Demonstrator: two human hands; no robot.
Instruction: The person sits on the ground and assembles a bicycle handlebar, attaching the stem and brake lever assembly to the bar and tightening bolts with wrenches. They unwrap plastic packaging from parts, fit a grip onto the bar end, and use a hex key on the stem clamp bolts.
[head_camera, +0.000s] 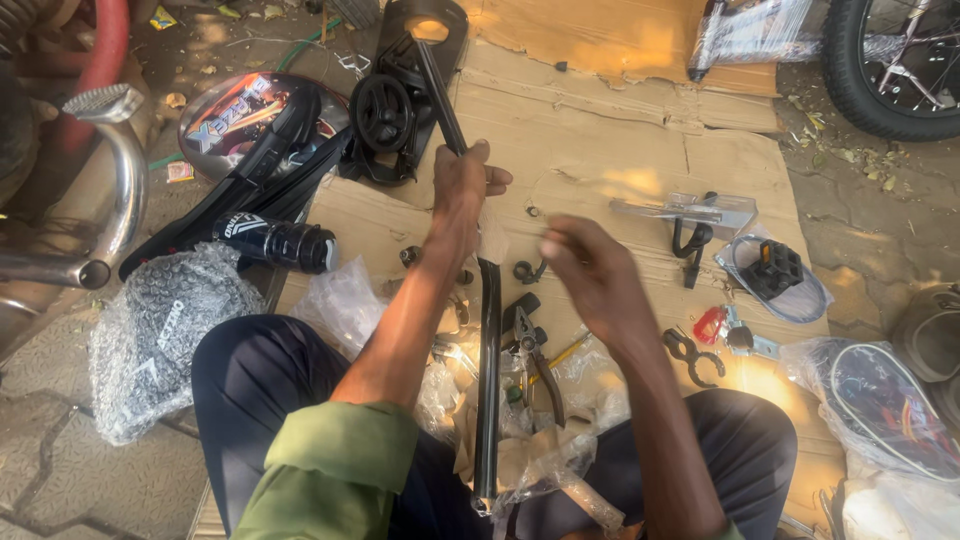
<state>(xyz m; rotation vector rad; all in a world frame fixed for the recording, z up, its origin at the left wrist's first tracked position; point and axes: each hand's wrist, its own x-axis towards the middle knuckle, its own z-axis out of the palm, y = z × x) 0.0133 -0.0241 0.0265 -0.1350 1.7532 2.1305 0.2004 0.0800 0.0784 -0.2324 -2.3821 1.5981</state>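
Observation:
My left hand (462, 190) grips a long black bicycle tube (488, 370) near its middle; the tube runs from my lap up past my hand to a black frame part (425, 45). Clear plastic wrap (560, 470) hangs loose from the tube's lower end. My right hand (590, 270) hovers blurred just right of the tube, fingers curled, and whether it holds anything I cannot tell. Pliers (535, 355) with dark handles lie on the cardboard (620, 140) between my hands.
A black training wheel (383, 112), a black bottle-shaped part (275, 240) and a bubble-wrapped bundle (160, 335) lie left. A pedal in plastic (775, 270), a metal bracket (690, 213), small clamps (690, 355) and a wrapped part (890, 400) lie right. A bicycle tyre (885, 70) stands top right.

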